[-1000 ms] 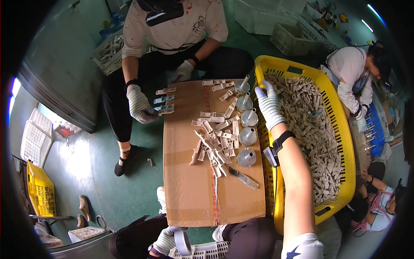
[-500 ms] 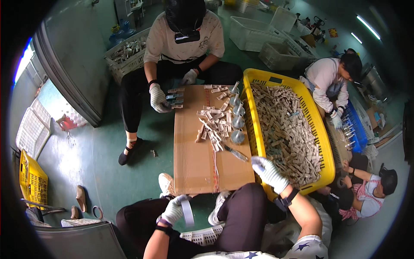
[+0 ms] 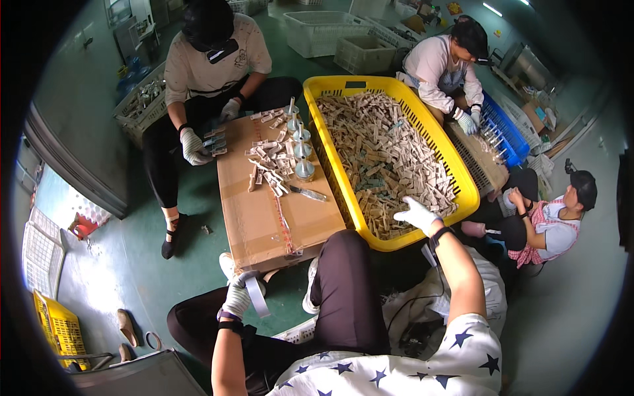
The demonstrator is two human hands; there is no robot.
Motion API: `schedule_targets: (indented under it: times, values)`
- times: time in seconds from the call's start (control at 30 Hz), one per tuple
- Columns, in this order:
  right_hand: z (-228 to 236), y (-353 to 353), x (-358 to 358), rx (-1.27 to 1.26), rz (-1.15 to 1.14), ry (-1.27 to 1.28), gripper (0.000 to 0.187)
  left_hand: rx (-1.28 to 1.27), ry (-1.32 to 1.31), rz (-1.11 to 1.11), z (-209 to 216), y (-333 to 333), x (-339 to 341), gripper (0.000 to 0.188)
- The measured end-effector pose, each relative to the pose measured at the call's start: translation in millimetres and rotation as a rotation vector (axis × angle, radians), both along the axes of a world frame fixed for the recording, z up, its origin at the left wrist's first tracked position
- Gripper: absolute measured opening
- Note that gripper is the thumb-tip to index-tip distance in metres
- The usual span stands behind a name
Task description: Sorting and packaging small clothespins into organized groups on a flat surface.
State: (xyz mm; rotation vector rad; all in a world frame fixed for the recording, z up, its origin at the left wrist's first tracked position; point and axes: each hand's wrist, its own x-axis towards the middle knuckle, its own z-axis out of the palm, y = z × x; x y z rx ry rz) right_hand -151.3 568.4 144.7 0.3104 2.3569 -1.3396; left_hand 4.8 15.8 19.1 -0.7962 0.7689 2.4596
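My left hand (image 3: 236, 297), in a white glove, is closed on a flat grey strip (image 3: 257, 296) below the front left corner of a cardboard box (image 3: 257, 228). My gloved right hand (image 3: 417, 215) is over the front part of a yellow crate (image 3: 470, 199), its fingers apart and nothing visible in them. Many small beige clip-like pieces (image 3: 383, 145) fill the crate; whether my fingertips touch them I cannot tell. More such pieces (image 3: 271, 158) lie loose on the box. A slim grey tool like a utility knife (image 3: 308, 193) lies near them.
Silver cone-shaped pieces with stems (image 3: 304, 169) stand along the box's right edge. Opposite me a co-worker's gloved hand (image 3: 194, 148) is beside several clips at the box's edge. Another co-worker (image 3: 442, 69) works by a blue crate (image 3: 508, 135). A third person (image 3: 551, 221) sits at right.
My right hand has moved from the box's right edge to over the clips in the yellow crate. The view has swung right. My left hand still holds the grey strip.
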Motion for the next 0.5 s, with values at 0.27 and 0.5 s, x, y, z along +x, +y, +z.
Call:
schedule_targets:
  times: [0.27,0.5]
  values:
    - [-91.1,-1.8,-119.3,0.716,0.473,-0.260,0.105,-0.252,-0.025,0.042,37.7,28.5,-12.8,0.016]
    - [-124.8,-50.8,-146.2,0.761,0.491,-0.313,0.110,-0.419,-0.098,0.017,35.6,26.4,-14.2,0.015]
